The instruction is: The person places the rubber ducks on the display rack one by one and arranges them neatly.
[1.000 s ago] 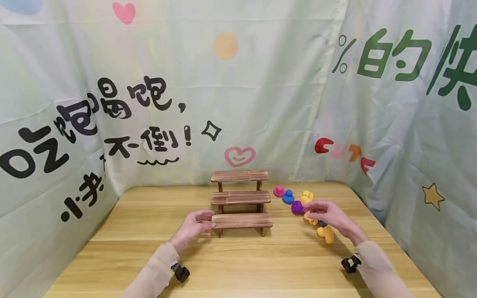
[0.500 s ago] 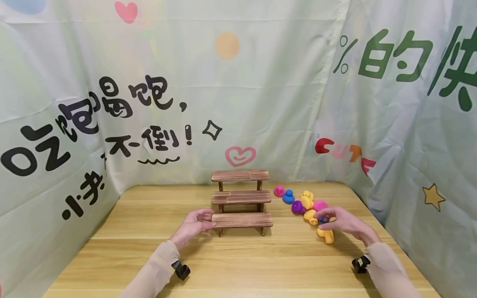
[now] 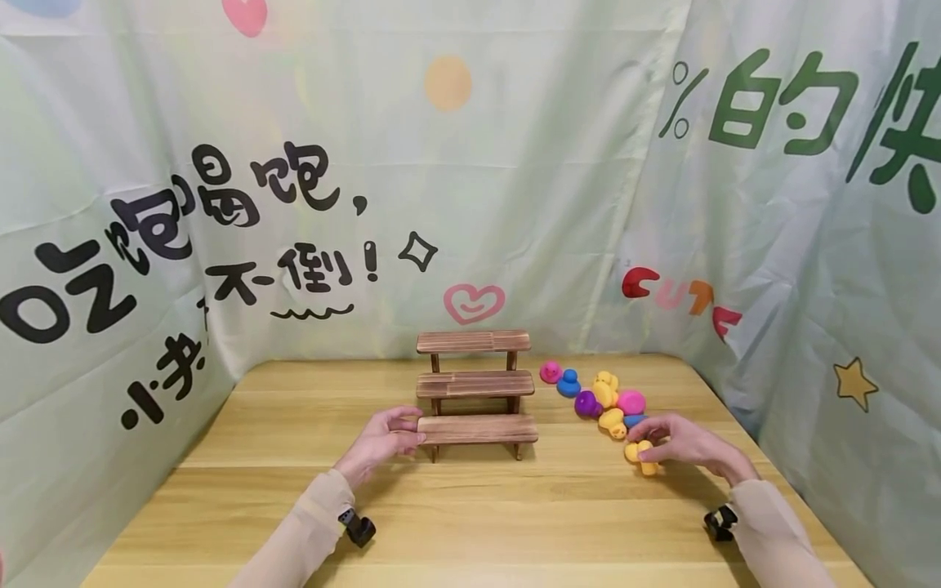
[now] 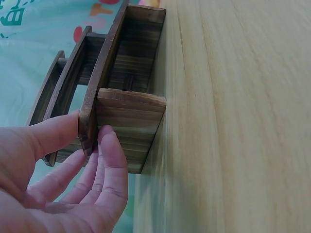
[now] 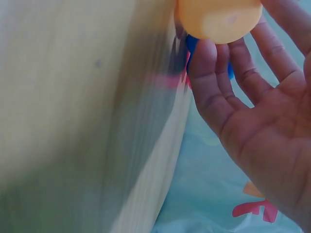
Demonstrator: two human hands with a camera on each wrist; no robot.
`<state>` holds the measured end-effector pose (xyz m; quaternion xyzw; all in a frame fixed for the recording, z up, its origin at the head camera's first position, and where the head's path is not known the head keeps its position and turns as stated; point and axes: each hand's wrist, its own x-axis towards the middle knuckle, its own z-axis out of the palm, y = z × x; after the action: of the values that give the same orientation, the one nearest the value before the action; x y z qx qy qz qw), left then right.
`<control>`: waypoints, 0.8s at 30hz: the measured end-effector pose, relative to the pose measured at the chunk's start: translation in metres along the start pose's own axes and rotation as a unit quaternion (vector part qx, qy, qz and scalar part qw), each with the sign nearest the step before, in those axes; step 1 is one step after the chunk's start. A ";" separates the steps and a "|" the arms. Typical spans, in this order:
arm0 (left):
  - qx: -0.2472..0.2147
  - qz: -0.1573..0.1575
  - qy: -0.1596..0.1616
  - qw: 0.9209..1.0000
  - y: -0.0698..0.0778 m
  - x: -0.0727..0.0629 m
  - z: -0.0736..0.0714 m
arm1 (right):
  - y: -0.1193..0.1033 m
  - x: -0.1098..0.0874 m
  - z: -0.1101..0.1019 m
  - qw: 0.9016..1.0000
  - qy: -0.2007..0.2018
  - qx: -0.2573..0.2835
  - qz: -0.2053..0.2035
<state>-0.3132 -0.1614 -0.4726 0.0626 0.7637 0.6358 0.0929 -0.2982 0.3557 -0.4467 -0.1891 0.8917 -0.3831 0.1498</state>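
Observation:
A three-tier wooden display stand [image 3: 478, 428] stands on the table. My left hand [image 3: 382, 441] grips the left end of its lowest shelf; in the left wrist view the thumb lies on the board's upper face and the fingers [image 4: 114, 155] curl beneath. At the near end of a cluster of toys, my right hand [image 3: 684, 445] has thumb and fingers around a yellow rubber duck [image 3: 647, 467]. In the right wrist view, the round flat base of this yellow duck [image 5: 221, 19] faces the camera, with fingertips [image 5: 203, 56] at its edge; its upper part is cut off.
Beyond the right hand lie more rubber ducks: a blue one [image 3: 634, 420], a pink one [image 3: 631, 402], a purple one [image 3: 586, 403] and several others. The wooden table [image 3: 470, 523] ends at a printed cloth backdrop [image 3: 515, 204] behind and on both sides.
My right hand has moved nearer and slightly right, from over the middle of the duck cluster to the nearest yellow duck. The left hand keeps its hold on the stand.

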 end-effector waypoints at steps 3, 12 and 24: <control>0.003 0.002 0.000 1.000 0.000 0.000 -0.001 | 0.000 -0.002 0.000 1.000 -0.005 0.016 0.013; 0.004 0.003 -0.004 1.000 -0.001 0.000 -0.001 | 0.001 -0.004 -0.001 0.997 -0.015 0.067 0.023; 0.006 0.002 -0.006 1.000 0.002 -0.002 -0.001 | 0.000 0.001 0.000 0.994 -0.026 0.105 -0.001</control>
<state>-0.3114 -0.1628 -0.4707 0.0687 0.7666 0.6312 0.0955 -0.2987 0.3553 -0.4473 -0.1831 0.8422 -0.4693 0.1919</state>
